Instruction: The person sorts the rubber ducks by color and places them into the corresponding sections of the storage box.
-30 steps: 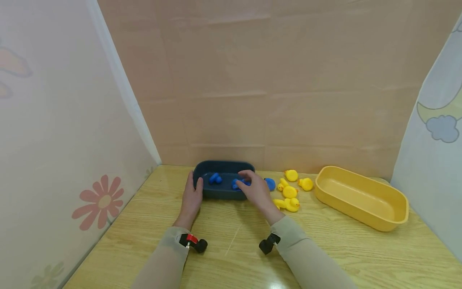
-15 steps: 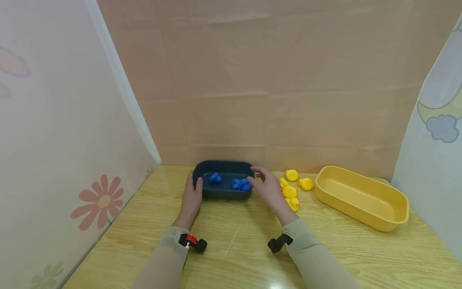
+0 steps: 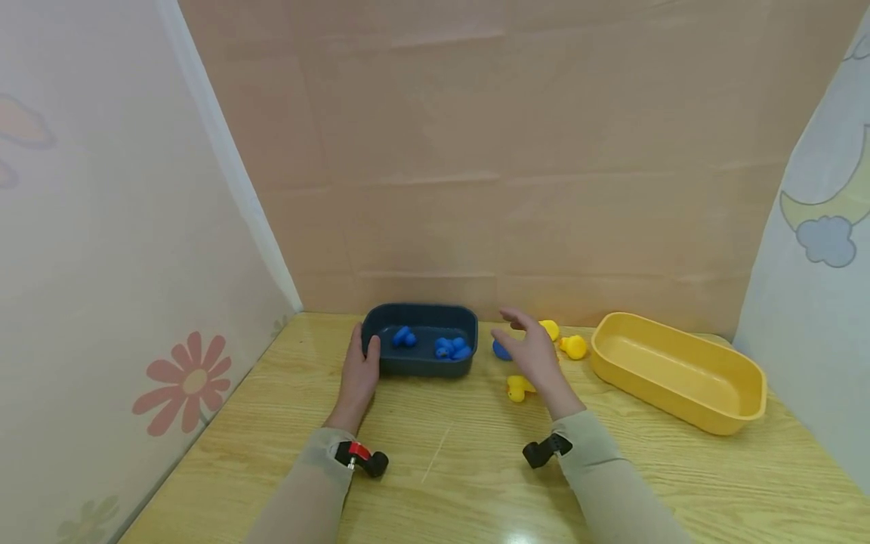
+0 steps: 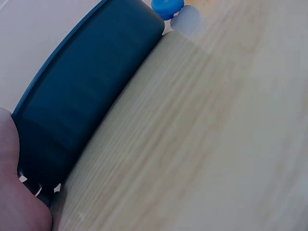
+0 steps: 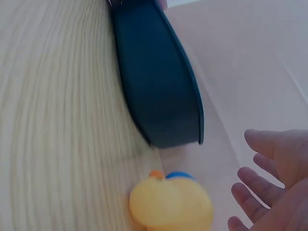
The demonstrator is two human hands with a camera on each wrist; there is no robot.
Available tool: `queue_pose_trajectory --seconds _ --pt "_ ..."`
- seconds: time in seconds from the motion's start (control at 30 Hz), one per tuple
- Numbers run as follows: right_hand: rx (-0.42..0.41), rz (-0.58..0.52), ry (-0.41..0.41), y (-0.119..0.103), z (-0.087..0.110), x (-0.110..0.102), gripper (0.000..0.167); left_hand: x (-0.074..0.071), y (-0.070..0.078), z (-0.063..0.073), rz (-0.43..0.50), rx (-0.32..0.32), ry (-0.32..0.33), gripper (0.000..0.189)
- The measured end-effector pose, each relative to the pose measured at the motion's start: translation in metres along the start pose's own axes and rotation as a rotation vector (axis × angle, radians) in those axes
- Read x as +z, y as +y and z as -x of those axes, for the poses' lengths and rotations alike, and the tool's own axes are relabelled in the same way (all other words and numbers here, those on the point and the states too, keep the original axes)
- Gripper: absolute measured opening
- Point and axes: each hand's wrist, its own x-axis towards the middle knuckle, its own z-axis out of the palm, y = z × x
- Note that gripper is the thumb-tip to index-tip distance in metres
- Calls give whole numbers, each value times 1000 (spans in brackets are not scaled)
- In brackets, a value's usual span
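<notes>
left of the left hand (image 3: 359, 374), a pale wall (image 3: 136, 189) carries a printed pink flower (image 3: 193, 381). that hand is curled around the left end of a dark blue bin (image 3: 424, 368), thumb against its outer wall, so it has hold of it; the bin stands just right of that palm on the wooden table (image 3: 469, 468). inside it, a blue toy duck (image 3: 404, 337) sits nearer the left hand, and a small heap of blue ducks (image 3: 451, 348) lies toward the right hand (image 3: 535, 353). outside the bin, a lone blue duck (image 3: 501, 350) is on the table just left of the right hand, partly covered by it. a yellow toy duck (image 3: 518, 387) lies on the near side of that hand, which hangs with thumb and fingers well apart, holding nothing. a second yellow duck (image 3: 550, 329) shows behind it, a third yellow duck (image 3: 574, 347) just to its right. farther right of that hand stands a yellow tray (image 3: 669, 399).
</notes>
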Motion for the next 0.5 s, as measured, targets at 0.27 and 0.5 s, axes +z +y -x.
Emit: queue_pose_trajectory --seconds 0.27,0.5 --pt "15 40 -32 17 -3 -7 57 1 0 1 4 10 -1 72" --pt "33 92 -60 23 -5 -6 57 1 0 0 8 9 9 71"
